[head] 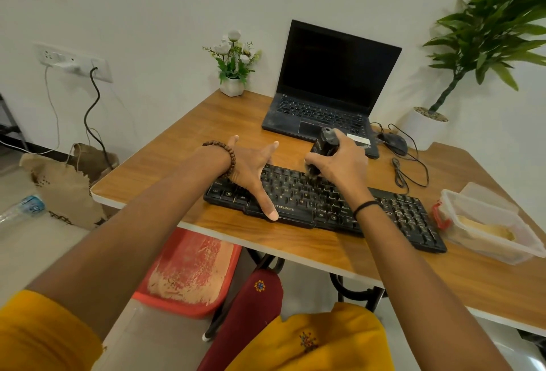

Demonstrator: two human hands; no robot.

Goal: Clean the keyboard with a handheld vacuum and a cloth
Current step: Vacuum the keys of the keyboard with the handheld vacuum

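Running along the desk's (165, 164) near edge, the keyboard (325, 202) lies left-to-right; the right hand (339, 161) grips the handheld vacuum (323, 146) mid-board, while the left hand (251, 169), fingers spread and empty, steadies its left end.

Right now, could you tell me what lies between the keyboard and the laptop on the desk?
In the head view, mostly bare desk; above it, the right hand holding the handheld vacuum spans the gap between keyboard and laptop.

An open laptop (331, 90), a mouse (394, 143), a flower pot (232, 86) and a plastic container (490, 223) sit on the wooden table (177, 140).
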